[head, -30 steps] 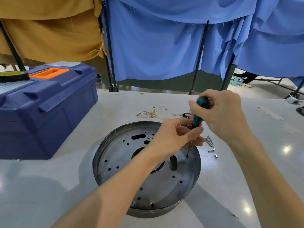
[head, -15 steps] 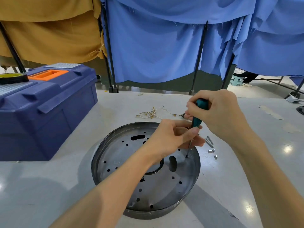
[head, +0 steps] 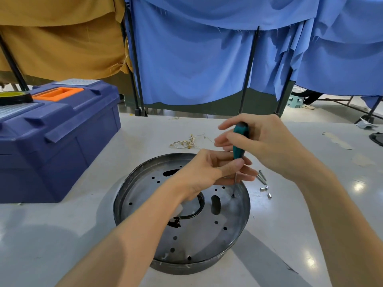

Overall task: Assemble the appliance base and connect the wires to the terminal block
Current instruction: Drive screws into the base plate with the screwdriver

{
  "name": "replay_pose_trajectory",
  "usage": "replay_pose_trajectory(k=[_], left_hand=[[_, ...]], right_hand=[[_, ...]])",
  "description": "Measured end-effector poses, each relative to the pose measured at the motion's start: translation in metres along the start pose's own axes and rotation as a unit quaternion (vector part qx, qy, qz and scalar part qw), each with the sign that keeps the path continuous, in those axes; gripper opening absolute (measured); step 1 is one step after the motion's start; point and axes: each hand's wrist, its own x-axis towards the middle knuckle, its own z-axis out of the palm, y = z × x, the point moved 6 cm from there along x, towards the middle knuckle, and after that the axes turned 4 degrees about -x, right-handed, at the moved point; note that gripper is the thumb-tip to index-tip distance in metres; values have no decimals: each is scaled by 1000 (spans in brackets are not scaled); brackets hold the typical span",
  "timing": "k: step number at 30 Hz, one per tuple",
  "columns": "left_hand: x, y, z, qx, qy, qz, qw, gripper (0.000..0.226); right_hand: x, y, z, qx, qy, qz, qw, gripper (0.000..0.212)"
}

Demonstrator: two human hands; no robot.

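Both hands' grip holds the screwdriver (head: 239, 146) upright, tip down in the base (head: 207, 235).

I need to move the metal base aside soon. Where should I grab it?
Grip the base by its raised rim on the bare near-left edge, coming from the left. The rim stands up all round and gives a lip to pinch; the right side is crowded by the hands, the screwdriver and loose screws.
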Motion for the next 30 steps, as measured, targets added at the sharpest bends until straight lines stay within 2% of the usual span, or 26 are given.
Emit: replay_pose_trajectory(k=[2,4,7,9,10,11,12,13,14,16,18,21,22,24,25,26,27,28,29,30], left_hand=[[0,1,0,-2,23,11,1000,31],[2,1,1,2,57,28,998,27],[6,-1,5,34,80,38,996,21],[8,-1,4,44,71,25,996,23],[9,-2,3,42,63,17,997,23],[8,-2,2,34,56,12,998,23],[7,-2,2,24,51,8,998,21],[6,-2,2,16,51,6,999,20],[6,-3,1,12,51,4,999,19],[5,-3,1,12,50,2,999,20],[5,-3,0,6,47,3,999,21],[3,-2,1,-6,69,17,997,22],[4,-2,3,-3,78,20,997,22],[7,-2,4,6,91,15,996,20],[8,-2,4,5,95,10,995,21],[9,-2,2,0,96,4,995,22],[8,-1,1,-5,93,-3,996,23],[7,-1,0,-10,86,-8,996,23],[5,-1,-1,-16,75,-12,997,23],[4,-1,-1,-20,63,-14,998,22]], right_hand=[[0,3,-5,-41,45,-4,998,10],[0,8,-11,-110,141,20,984,19],[-3,12,-8,-216,258,91,937,33],[-6,8,-3,-292,298,112,902,38],[-6,7,-3,-300,292,101,903,42],[-3,8,-5,-264,263,80,924,46],[1,10,-7,-182,214,59,958,45],[5,11,-6,-82,145,40,985,37],[6,11,-4,-10,79,28,996,24],[7,12,-2,27,15,8,999,14],[7,12,-3,7,34,-8,999,15],[5,14,-3,-21,146,20,989,26],[3,15,-3,-64,198,38,977,31],[-2,14,-1,-202,293,92,930,37],[-4,11,1,-252,316,104,909,38],[-4,10,1,-257,306,100,911,40],[-1,14,1,-202,267,81,939,41],[4,15,1,-97,202,58,973,36],[6,13,4,12,120,40,992,27],[6,10,6,81,56,19,995,19]])
